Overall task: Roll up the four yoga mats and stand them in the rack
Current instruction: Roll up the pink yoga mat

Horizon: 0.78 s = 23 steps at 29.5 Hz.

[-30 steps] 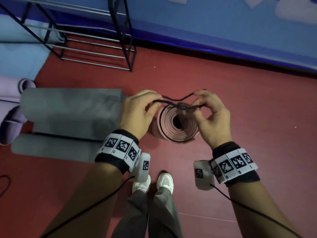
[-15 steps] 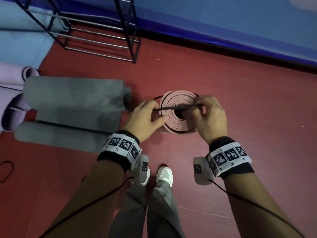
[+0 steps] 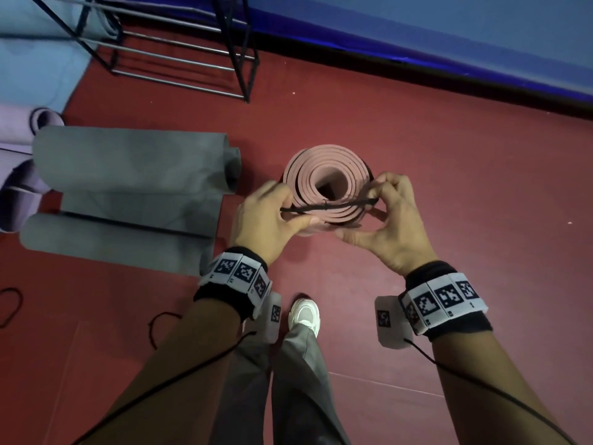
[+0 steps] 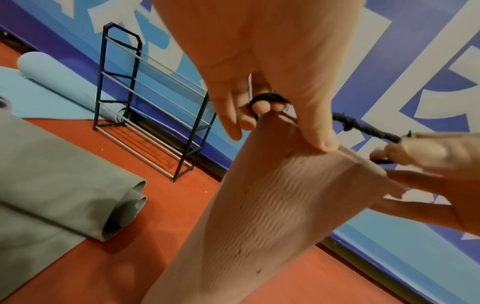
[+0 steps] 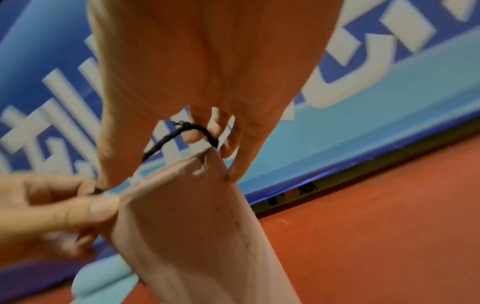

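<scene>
Here, the rolled pink foam yoga mat (image 3: 327, 191) stands on end on the red floor (image 3: 449, 187), right of the half-rolled grey mat (image 3: 128, 175). My left hand (image 3: 266, 220) and right hand (image 3: 390, 220) each pinch an end of a black knotted cord loop (image 3: 327, 207), stretched taut over the roll's top. The black metal rack (image 3: 244, 49) stands well apart by the wall.

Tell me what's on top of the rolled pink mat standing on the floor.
A black cord is stretched across the top end of the pink mat, pinched by the left hand and right hand. The roll's hollow centre is dark; nothing can be made out inside.
</scene>
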Tool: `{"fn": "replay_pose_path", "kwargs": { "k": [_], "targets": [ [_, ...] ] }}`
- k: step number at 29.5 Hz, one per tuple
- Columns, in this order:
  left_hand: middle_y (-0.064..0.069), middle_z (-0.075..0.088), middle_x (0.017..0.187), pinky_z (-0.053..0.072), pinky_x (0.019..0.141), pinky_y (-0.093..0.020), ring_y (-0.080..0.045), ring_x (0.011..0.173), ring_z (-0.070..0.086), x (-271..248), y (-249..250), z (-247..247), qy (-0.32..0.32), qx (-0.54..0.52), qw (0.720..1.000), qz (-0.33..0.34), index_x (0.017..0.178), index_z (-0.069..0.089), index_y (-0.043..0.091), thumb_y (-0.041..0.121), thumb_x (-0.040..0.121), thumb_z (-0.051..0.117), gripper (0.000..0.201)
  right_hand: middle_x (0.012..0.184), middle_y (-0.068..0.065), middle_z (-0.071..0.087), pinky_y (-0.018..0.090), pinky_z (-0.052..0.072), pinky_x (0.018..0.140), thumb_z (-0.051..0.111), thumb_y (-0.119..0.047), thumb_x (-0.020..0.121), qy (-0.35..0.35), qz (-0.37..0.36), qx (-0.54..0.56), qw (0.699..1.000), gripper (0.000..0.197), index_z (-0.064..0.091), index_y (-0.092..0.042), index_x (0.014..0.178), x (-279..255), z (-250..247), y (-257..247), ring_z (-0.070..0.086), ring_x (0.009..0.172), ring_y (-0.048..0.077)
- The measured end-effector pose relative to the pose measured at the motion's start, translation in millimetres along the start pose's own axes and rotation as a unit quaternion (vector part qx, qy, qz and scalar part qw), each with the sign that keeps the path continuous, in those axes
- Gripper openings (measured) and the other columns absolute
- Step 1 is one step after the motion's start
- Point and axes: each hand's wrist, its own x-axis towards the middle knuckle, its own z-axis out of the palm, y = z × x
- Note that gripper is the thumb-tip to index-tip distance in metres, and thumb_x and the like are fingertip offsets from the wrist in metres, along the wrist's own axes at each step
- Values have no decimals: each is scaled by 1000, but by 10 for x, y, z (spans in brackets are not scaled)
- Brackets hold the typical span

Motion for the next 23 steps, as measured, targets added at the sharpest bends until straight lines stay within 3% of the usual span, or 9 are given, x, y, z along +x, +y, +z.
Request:
{"fn": "replay_pose_path", "kwargs": {
  "k": [2,4,6,9,13,16,19,21,23],
  "targets": [
    [5,48,74,43,57,-36,-16,62,45,-50,-48,93,31,-34,999,24,68,50,14,51,73,78,47,120,-5,39,27,54,93,88,-51,57,-2,-15,-43,999,69,55,-10,102,-4,38,98,53,105,13],
    [2,51,77,43,58,-34,-16,65,47,-86,-76,165,45,-59,996,46,69,53,10,47,77,77,45,118,-4,43,35,59,82,91,-41,63,54,-15,-102,993,60,56,-10,101,-10,89,217,58,96,18],
    [1,55,82,45,61,-33,-17,69,51,-101,-96,221,53,-75,994,56,71,55,8,41,79,80,42,112,-4,49,39,59,68,89,-50,66,109,-11,-167,980,57,57,-12,95,-50,143,309,60,88,19],
    [-2,57,87,47,65,-36,-19,74,54,-93,-127,273,54,-104,991,66,74,56,6,35,79,82,39,100,-7,53,32,49,52,77,-69,68,171,-3,-243,955,58,53,-18,82,-175,222,345,57,88,18],
    [-1,60,92,50,67,-41,-20,76,57,-86,-200,350,56,-71,992,89,72,57,8,44,84,73,41,85,-8,54,27,39,51,70,-75,71,206,18,-271,940,58,49,-21,76,-319,277,348,52,84,16],
    [0,65,107,52,82,-42,-19,98,61,-141,-218,414,44,-35,993,100,78,67,10,47,90,66,39,93,-8,63,27,45,60,70,-73,72,213,27,-250,944,56,49,-22,71,-362,312,404,57,93,16],
    [-1,65,116,44,104,-45,-24,125,51,-211,-233,399,32,-36,994,94,88,74,12,43,89,67,32,116,-2,68,27,46,83,68,-69,78,189,9,-218,957,54,56,-17,67,-393,358,459,57,118,19],
    [-1,61,129,36,113,-47,-28,138,39,-248,-237,353,6,-28,996,89,97,76,17,47,89,64,33,129,1,64,36,45,98,62,-67,85,152,-1,-230,961,53,70,-15,82,-415,388,469,50,130,25],
    [-2,48,147,27,117,-43,-27,147,24,-306,-263,339,-38,15,995,87,108,75,23,54,90,55,41,147,3,51,51,42,105,54,-62,91,103,16,-263,959,51,72,-18,108,-434,413,472,40,139,31]
  ]
}}
